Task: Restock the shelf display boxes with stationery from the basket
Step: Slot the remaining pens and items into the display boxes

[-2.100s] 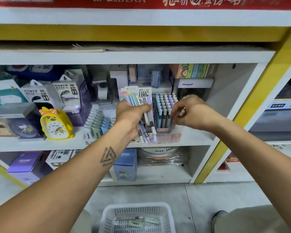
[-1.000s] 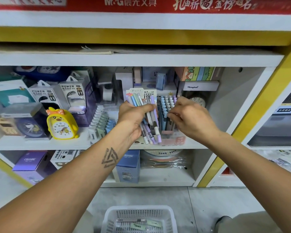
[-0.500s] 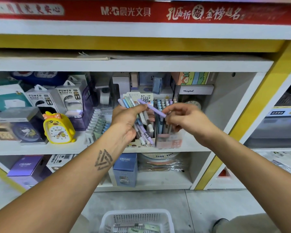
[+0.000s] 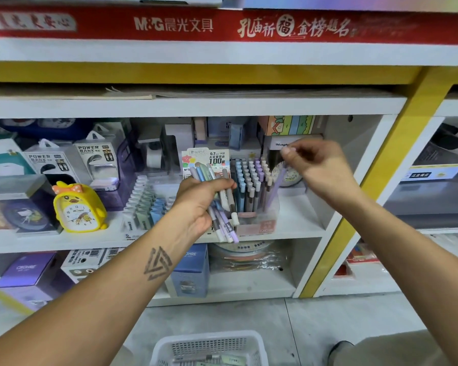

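Note:
My left hand [image 4: 200, 204] grips a bundle of pastel pens [image 4: 224, 207] in front of the middle shelf. Just to its right stands a clear display box [image 4: 258, 225] with a pink front, filled with upright blue, purple and beige pens. My right hand [image 4: 317, 167] is raised at the box's right end, its fingertips pinched at the top of a purple pen [image 4: 275, 187]. This pen leans with its lower end inside the box. On the floor below, the white basket [image 4: 209, 336] holds a few packets.
A lead-refill display card [image 4: 205, 159] stands behind the pens. To the left are rows of small white and blue items [image 4: 146, 204], a yellow duck clock [image 4: 77, 207] and power bank packs [image 4: 95, 154]. A yellow post [image 4: 368, 196] bounds the shelf on the right.
My right hand has carried the purple pen from beside the bundle to the right end of the display box and stood it there. The left hand has stayed put with the bundle.

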